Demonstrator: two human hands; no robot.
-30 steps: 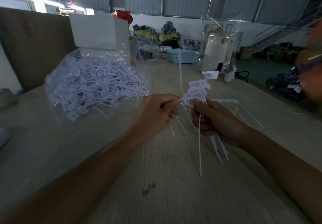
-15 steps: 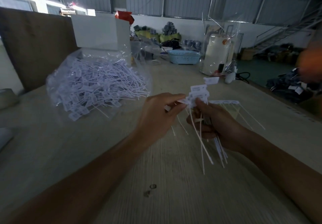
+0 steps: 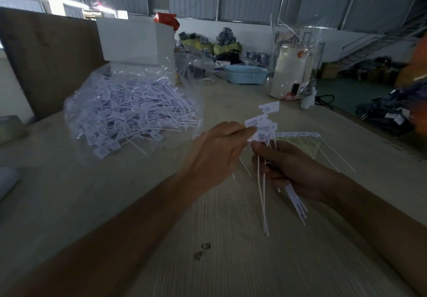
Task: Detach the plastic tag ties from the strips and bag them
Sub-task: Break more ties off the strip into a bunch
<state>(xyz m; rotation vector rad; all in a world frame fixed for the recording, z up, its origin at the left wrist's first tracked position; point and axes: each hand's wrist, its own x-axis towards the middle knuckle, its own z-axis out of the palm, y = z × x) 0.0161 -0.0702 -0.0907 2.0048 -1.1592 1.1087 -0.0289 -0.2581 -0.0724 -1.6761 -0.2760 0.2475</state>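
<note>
Left hand (image 3: 215,151): tag (image 3: 254,121) pinched at fingertips.
Right hand (image 3: 293,169): tie bundle (image 3: 265,132) gripped.
Bag (image 3: 129,109): filled, on table (image 3: 69,204).

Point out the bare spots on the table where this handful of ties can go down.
Bare table lies below both hands, marked only by two small specks. More bare wood sits between the bag of ties and the blue basket. It is crowded at the bag and around the strip beside the right hand.

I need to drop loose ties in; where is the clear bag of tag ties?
In the head view the clear bag of tag ties lies on the table at the left, beyond the left hand, in front of a white box.
</note>
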